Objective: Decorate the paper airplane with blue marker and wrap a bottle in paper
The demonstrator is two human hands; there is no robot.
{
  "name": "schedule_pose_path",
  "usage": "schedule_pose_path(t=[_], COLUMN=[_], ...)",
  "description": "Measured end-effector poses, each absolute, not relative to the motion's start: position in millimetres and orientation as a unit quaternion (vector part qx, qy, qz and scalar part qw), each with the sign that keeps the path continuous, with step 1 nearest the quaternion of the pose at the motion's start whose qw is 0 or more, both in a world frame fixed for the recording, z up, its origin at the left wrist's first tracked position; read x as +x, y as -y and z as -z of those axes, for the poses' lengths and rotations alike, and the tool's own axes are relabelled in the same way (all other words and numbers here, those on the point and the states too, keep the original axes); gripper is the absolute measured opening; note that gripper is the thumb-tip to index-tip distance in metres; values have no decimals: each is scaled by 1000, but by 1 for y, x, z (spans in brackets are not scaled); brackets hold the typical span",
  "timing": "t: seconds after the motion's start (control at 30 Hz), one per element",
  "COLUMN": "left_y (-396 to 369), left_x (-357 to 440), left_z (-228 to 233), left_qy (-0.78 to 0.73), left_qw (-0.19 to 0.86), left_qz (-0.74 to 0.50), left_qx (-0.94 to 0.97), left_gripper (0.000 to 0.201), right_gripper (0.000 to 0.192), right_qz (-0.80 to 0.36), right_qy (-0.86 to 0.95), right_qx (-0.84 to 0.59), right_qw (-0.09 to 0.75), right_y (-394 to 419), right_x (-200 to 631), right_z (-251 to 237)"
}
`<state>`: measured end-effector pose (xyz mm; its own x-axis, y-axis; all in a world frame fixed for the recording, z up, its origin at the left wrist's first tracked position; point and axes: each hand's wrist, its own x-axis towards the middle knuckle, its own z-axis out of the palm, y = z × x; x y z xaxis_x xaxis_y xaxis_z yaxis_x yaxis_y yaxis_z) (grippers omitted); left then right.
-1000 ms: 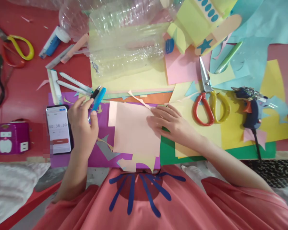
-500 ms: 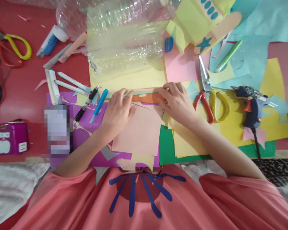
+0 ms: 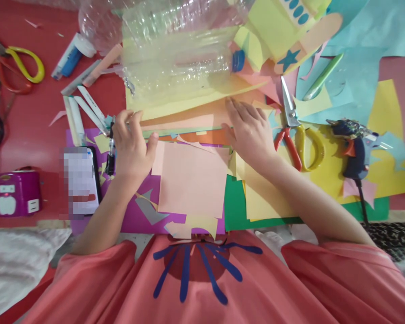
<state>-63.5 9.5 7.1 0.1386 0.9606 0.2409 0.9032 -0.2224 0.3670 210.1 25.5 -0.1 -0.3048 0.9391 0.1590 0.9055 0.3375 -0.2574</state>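
My left hand (image 3: 132, 146) rests beside a black pen (image 3: 111, 155), its thumb spread from loosely bent fingers. The pen lies along the outer side of that hand. My right hand (image 3: 251, 130) lies with its fingers stretched over a peach-orange sheet (image 3: 192, 114), close to the bottom edge of a yellow sheet (image 3: 168, 105). Both sheets spread between the hands. Below them is a light pink square of paper (image 3: 192, 180), atop purple paper (image 3: 128, 211). The blue pen is out of sight, and the left hand may cover it.
Clear plastic bottles (image 3: 185, 63) lie at the back. Scissors (image 3: 290, 117) and a glue gun (image 3: 356, 153) are to the right. Several white pens (image 3: 91, 105), a phone (image 3: 84, 180) and a purple box (image 3: 17, 192) are on the left. Paper scraps surround them.
My left hand has moved left and spread its thumb; the black pen and white pens have shifted left. The yellow sheet's front edge now slants, showing more peach-orange paper. My right hand moved slightly.
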Motion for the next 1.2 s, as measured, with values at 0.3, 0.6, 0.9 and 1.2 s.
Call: schedule_pose_path(t=[0.3,0.6,0.9,1.2], left_y=[-13,-32,-47,-63], left_x=[-38,-24,-11,2], left_z=[-20,-24,-23,-38], left_qy=[-536,-536,-524,-529], left_qw=[125,169,178,19], left_qz=[-169,-137,-116,-3], left_qx=[818,816,825,848], left_gripper=[26,31,33,31], right_gripper=[20,31,33,37], right_qz=[-139,-168,-206,-230], right_qy=[840,825,790,815], right_qx=[-521,-529,-558,-516], right_qw=[63,107,151,128], right_y=[-60,-65,-73,-65], right_x=[218,225,222,212], right_z=[-4,18,12,-38])
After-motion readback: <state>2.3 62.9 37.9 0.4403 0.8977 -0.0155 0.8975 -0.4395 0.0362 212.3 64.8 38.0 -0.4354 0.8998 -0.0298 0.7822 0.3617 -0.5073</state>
